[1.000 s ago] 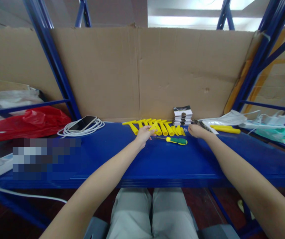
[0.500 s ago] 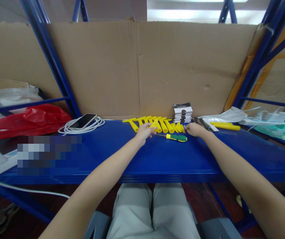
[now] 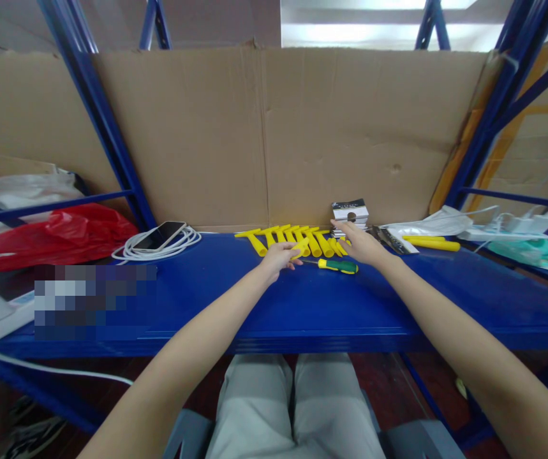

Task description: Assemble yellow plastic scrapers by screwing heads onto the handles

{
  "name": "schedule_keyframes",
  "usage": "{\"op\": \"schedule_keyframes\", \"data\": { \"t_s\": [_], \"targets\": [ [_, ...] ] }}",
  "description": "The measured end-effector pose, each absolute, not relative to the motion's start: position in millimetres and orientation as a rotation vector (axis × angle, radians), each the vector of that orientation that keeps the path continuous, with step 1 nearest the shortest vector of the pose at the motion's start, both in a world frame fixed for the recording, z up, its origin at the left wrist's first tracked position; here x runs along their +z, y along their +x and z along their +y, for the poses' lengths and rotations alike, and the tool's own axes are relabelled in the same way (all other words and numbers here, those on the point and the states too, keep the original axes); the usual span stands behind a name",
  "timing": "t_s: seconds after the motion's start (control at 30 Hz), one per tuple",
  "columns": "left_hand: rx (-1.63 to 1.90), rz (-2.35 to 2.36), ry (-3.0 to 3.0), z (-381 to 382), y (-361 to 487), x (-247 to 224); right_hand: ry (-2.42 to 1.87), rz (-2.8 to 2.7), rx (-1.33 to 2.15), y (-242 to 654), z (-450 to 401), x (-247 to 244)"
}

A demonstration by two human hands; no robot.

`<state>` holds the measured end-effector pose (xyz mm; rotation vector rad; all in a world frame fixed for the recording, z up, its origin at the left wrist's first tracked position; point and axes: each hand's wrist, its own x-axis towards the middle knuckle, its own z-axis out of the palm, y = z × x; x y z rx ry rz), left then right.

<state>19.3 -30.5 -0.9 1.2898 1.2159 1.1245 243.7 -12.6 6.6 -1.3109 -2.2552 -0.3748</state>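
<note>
Between the fingertips of my left hand [image 3: 278, 260] is a small yellow plastic piece [image 3: 302, 246], held just in front of a row of yellow T-shaped plastic tools [image 3: 257, 245]. My right hand [image 3: 360, 245] is open with its fingers stretched out, palm down, over the right end of the row. Small yellow pieces [image 3: 334, 247] lie partly hidden beside its fingers, and whether it touches them I cannot tell. A screwdriver with a green and yellow handle [image 3: 339, 266] lies between my hands, its shaft pointing toward my left hand. Behind my right hand stands a stack of small black-and-white boxes [image 3: 349, 209].
Two yellow tubes [image 3: 431, 243] and black-and-clear packets [image 3: 394, 240] lie to the right, before a power strip [image 3: 508, 229]. On the left, a phone [image 3: 161, 236] rests on a coiled white cable [image 3: 185, 241]. A cardboard wall [image 3: 197, 140] closes the back of the blue table [image 3: 283, 312].
My right hand has moved left and slightly up from the table beside the small pieces, and its curled fingers have stretched out. My left hand keeps its yellow piece, now tilted lower.
</note>
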Motion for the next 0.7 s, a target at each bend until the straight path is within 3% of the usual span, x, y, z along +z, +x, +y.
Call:
{"op": "schedule_keyframes", "data": {
  "t_s": [0.17,0.43,0.53,0.7],
  "targets": [
    [1.095,1.198,1.335,-32,19,-1,-0.939,-2.413,-0.428,220,-15,2],
    [1.040,1.026,1.307,-37,24,3,-0.791,-2.560,-0.537,202,-25,1],
    [1.087,0.998,1.220,-36,23,4,-0.860,-2.449,-0.485,206,-22,3],
    [1.176,1.024,1.147,-31,17,5,-1.330,-1.982,-0.146,229,-5,3]
  ]
}}
